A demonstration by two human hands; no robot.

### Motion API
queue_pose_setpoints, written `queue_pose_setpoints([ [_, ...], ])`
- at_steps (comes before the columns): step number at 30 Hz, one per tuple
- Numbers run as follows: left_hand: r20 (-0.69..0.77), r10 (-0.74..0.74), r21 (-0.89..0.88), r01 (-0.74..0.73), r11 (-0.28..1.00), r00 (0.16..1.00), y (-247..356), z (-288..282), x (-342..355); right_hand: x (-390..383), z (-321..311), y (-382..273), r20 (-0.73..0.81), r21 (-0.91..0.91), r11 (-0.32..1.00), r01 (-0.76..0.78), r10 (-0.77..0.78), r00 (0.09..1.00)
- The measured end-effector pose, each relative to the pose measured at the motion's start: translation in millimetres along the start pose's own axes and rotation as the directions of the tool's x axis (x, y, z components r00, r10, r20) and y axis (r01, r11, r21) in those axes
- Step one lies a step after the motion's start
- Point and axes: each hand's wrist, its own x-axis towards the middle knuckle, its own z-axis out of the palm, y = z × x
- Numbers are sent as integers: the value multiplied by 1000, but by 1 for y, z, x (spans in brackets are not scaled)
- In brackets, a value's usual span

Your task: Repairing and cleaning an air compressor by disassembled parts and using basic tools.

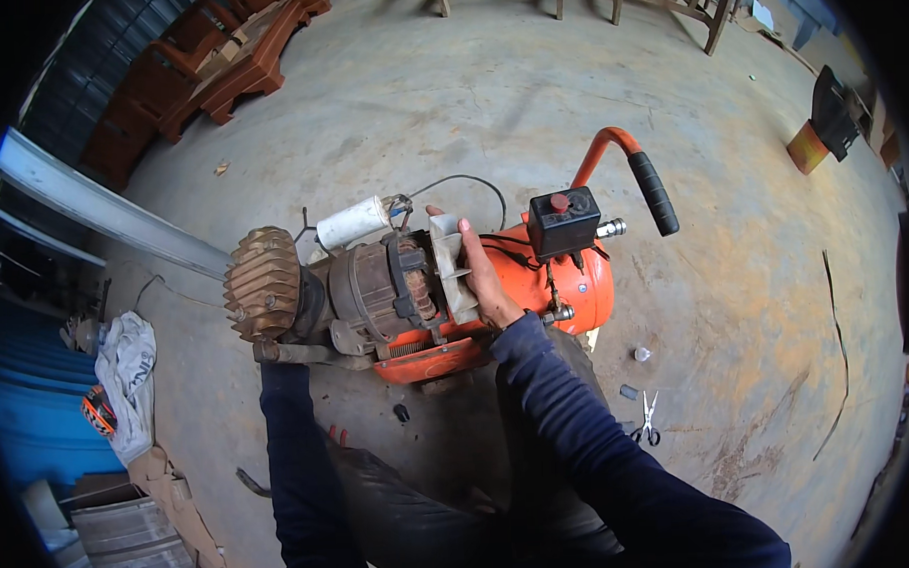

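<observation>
Head view, right hand (487, 283) holding the white fan (456, 282) at the right end of the motor (361, 287), left hand hidden near the finned cylinder head (260, 281), grip impossible to tell, motor atop the orange tank (590, 291) on the floor (705, 295).

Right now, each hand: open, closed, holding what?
Left hand: obscured at the finned cylinder head; cannot tell.
Right hand: touching the white fan; whether it grips, cannot tell.

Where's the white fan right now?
Head view, near centre: the white fan sits at the right end of the motor, under the right hand, left of the black box with the red knob.
</observation>
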Motion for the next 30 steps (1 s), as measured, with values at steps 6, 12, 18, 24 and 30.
queue_pose_setpoints([
  [6,-534,235,324,-60,944,812,31,-34,-41,6,3,6,46,27,999,-18,17,999],
  [12,62,298,-877,-90,471,952,-42,-28,12,9,-7,14,-19,50,999,-19,20,1000],
  [18,-359,112,-508,-294,810,927,-23,-15,9,5,-8,17,13,-51,997,55,-55,998],
  [24,-687,103,-15,-156,988,720,-20,-21,-7,4,-17,11,-66,-226,959,170,-189,980],
  [30,-556,211,456,83,886,804,64,-56,-37,26,-17,-2,-383,-114,993,42,-83,920],
])
